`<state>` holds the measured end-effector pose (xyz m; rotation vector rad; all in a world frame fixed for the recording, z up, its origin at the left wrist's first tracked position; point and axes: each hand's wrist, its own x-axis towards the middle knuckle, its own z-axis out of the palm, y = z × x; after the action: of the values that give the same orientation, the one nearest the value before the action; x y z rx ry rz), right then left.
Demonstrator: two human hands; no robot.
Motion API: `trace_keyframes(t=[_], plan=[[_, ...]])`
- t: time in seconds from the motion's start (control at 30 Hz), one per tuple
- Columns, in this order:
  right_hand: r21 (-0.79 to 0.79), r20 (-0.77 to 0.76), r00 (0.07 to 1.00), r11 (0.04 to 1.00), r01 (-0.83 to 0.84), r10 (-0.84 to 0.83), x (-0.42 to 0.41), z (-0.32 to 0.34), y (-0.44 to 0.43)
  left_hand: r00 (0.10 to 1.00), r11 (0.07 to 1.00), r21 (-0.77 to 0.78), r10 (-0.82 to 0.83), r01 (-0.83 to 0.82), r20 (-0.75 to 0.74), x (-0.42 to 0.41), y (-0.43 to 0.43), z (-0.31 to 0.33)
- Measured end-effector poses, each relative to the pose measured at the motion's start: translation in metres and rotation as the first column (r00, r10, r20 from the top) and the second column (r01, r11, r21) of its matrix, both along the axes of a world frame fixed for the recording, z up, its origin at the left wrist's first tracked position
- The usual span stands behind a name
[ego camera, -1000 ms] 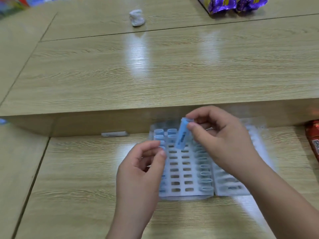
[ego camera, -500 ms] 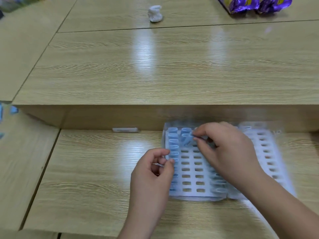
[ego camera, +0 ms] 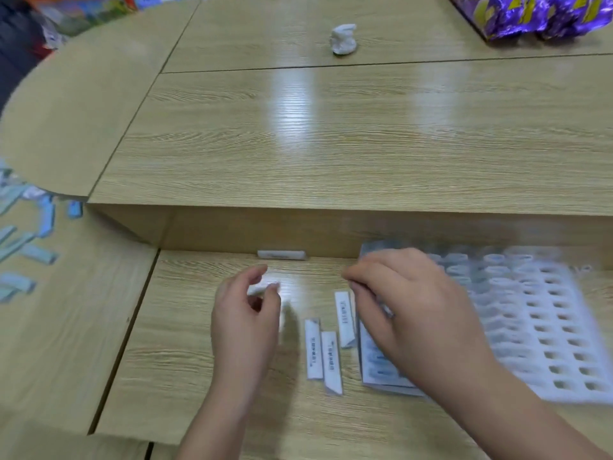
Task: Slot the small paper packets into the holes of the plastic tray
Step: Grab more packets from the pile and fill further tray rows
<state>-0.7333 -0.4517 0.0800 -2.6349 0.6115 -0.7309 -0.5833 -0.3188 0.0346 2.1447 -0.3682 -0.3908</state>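
Farthest left, a scatter of loose packets (ego camera: 20, 257) in pale blue lies on the side table (ego camera: 66, 343), well apart from the work. Next, my left hand (ego camera: 247, 313) hovers over the lower table (ego camera: 185, 376) with fingers curled and thumb near the forefinger. A pale blur sits between them, and I cannot tell whether it is a packet or glare. Between the hands, three white packets (ego camera: 332, 361) lie flat on the wood, printed side up, just beside the tray's left edge. My right hand (ego camera: 408, 313) is bent, knuckles up, over that edge; motion blur hides its fingertips, so I cannot tell whether it grips anything. At right, the plastic tray (ego camera: 560, 330) lies flat, its far rows and left columns carrying blue packets and most central and right holes open. Change: one second ago the right hand pinched a blue packet upright above the tray, and half a second ago it was pressing it into a far row. Now no blue packet shows in that hand, and the view has swung left, bringing the spare packets into sight. Judgement: that packet is probably seated, and the step in hand is fetching the next one. The nearest supply is the three white packets, and many holes remain.
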Motion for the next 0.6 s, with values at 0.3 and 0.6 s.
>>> trace_keyframes(t=[0.3,0.6], plan=[[-0.007,-0.533,0.827,0.979,0.206,-0.178,0.062,-0.033,0.078,0.922,0.95,0.267,-0.242,0.162,0.303,0.038,-0.009,-0.032],[-0.081,-0.724,0.628,0.939,0.333,-0.285,0.068,-0.035,0.078,0.842,0.91,0.302,-0.387,0.284,0.376,0.048,0.002,-0.043]])
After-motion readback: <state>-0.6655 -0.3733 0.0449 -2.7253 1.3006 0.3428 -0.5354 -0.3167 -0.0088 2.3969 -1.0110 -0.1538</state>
